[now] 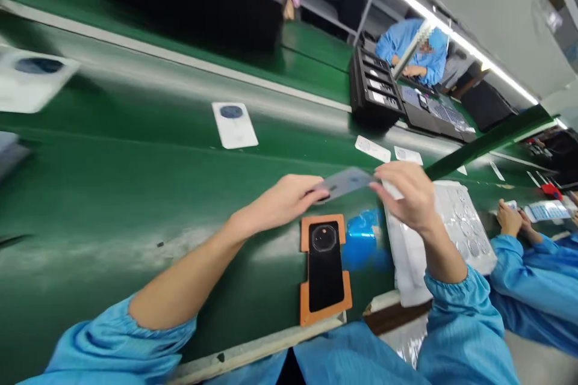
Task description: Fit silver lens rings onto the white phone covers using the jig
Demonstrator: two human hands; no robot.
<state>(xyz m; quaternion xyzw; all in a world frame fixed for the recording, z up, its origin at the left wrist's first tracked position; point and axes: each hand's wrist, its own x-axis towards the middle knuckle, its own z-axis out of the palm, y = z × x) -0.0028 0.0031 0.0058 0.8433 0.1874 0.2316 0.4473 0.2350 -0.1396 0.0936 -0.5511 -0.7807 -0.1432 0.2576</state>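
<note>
A thin, grey-white phone-sized sheet (345,184) is stretched between both hands, tilted and slightly blurred. My left hand (295,198) pinches its left end, and my right hand (406,195) grips the right end. Just below the sheet, an orange fixture (310,316) lies on the green bench. It frames a black phone back panel (325,277) with a round camera area at the top. Beside the fixture, a piece of shiny blue film (361,240) sticks to the bench. Under my right forearm are white sheets (409,258) and a pale tray with round shapes (465,216).
White cards with dark ovals (235,132) lie along the conveyor (189,93). Across it stand a long black box (189,6) and a black slotted bin (374,93). A green post (487,138) slants at right. A co-worker's hands (510,219) are close on the right.
</note>
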